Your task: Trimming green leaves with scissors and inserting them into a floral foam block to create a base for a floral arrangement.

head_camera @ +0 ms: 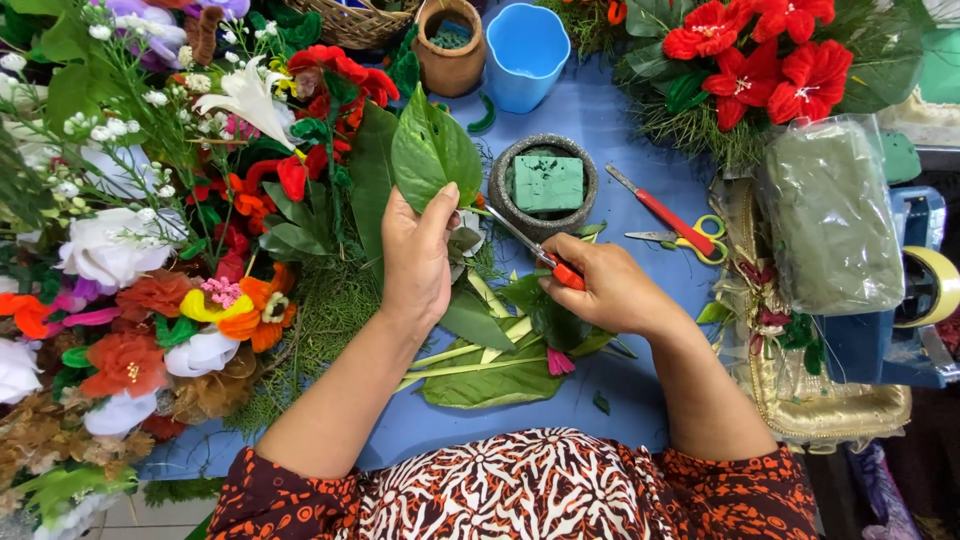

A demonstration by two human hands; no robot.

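A blue table (pixel 600 130) is carrying everything here. Along its left side a big heap of artificial flowers (pixel 150 230) is spreading, white, orange and red. At the right a clear plastic bag (pixel 830 215) is holding a greenish block, and beside it a gold tray (pixel 830 405) is lying with trimmings on it. Near the top edge a blue plastic cup (pixel 525 50) is standing, showing nothing inside from here, and next to it a brown clay pot (pixel 450 45) is holding green foam. A woven basket (pixel 355 20) is sitting behind them, its contents out of view. A round grey stone bowl (pixel 542 185) is holding a square block of green floral foam (pixel 548 182).

The left hand (pixel 415 260) is pinching a broad green leaf (pixel 432 150) by its base, fingers closed on it, raising it upright over the table. The right hand (pixel 600 285) is wrapping shut around the red handles of scissors (pixel 535 250), blades pointing toward the leaf. Cut leaves (pixel 490 370) are lying under both hands. A second pair of scissors (pixel 680 230) is lying just right of the bowl.
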